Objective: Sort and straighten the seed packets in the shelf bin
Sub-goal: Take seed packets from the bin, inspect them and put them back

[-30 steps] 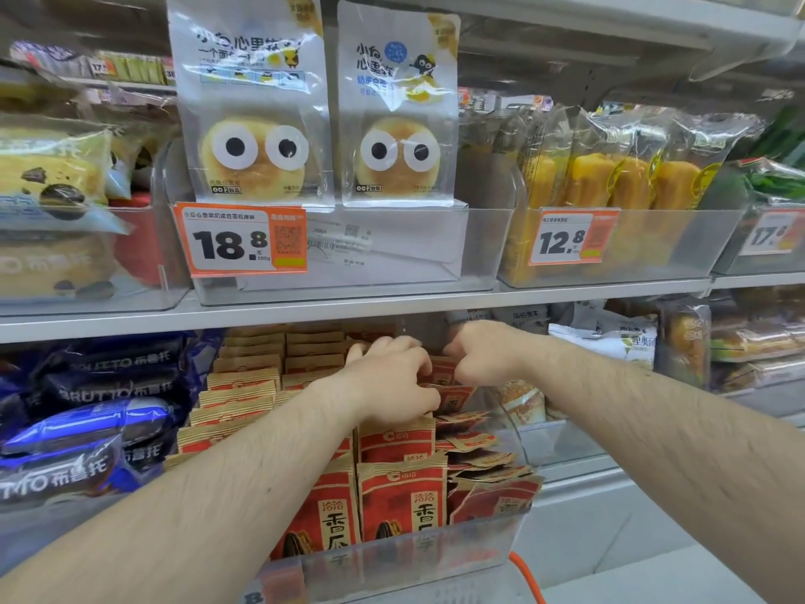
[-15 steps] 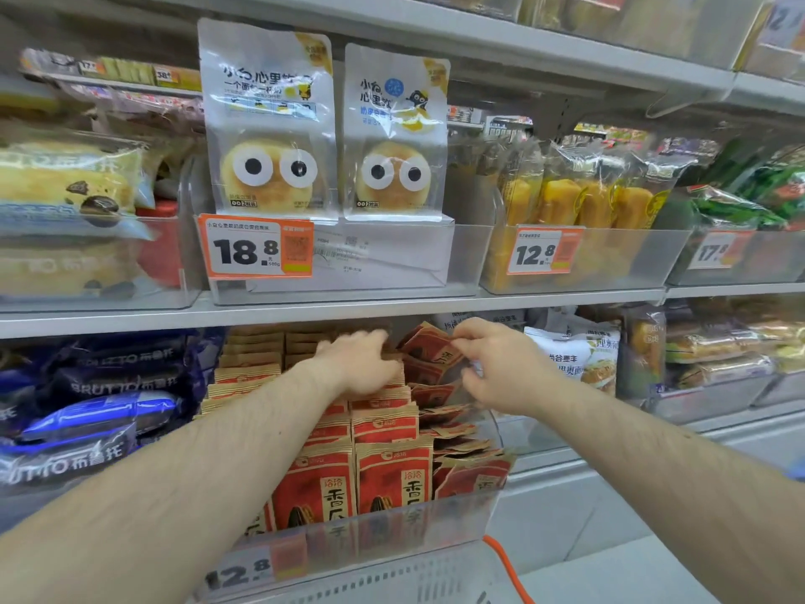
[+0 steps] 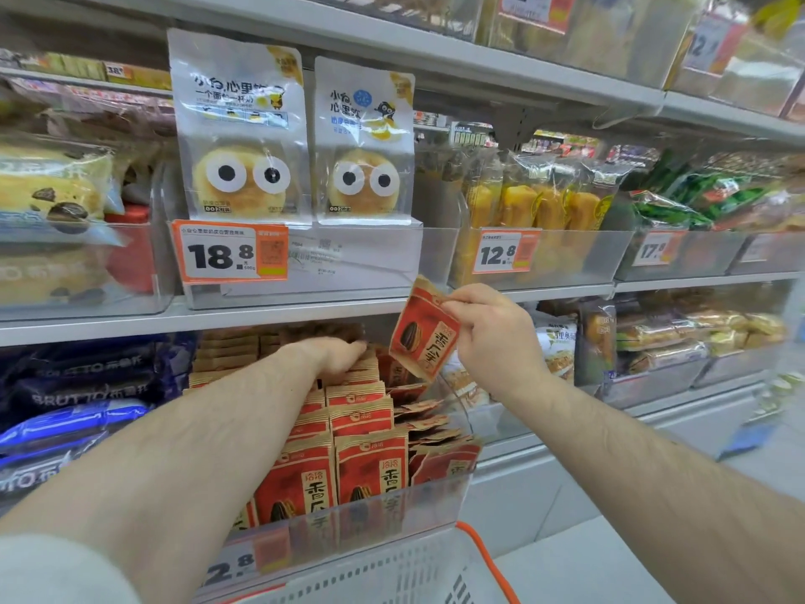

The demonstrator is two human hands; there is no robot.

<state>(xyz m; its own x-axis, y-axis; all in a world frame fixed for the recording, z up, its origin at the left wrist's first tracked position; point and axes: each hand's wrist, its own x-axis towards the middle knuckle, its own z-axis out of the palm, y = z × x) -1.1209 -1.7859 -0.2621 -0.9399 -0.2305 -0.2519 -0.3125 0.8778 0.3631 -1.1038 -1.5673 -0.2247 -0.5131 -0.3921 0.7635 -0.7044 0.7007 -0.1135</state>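
A clear shelf bin (image 3: 392, 512) on the lower shelf holds rows of red and tan seed packets (image 3: 370, 464). Those on the left stand upright in rows; several on the right side lie tilted and flat (image 3: 429, 422). My right hand (image 3: 492, 337) pinches one red seed packet (image 3: 424, 335) by its top corner and holds it tilted in the air above the bin's right side. My left hand (image 3: 335, 357) reaches into the back of the bin, fingers laid over the tops of the upright packets.
A shelf edge (image 3: 261, 316) runs just above the bin. An upper bin (image 3: 305, 263) holds white bun bags. Dark blue packs (image 3: 78, 385) lie to the left, bread packs (image 3: 653, 337) to the right. A white basket with orange rim (image 3: 392, 573) sits below the bin.
My right hand has lifted one red packet out of the bin's right side, up and to the right. My left hand stays on the back rows. The view has shifted slightly.
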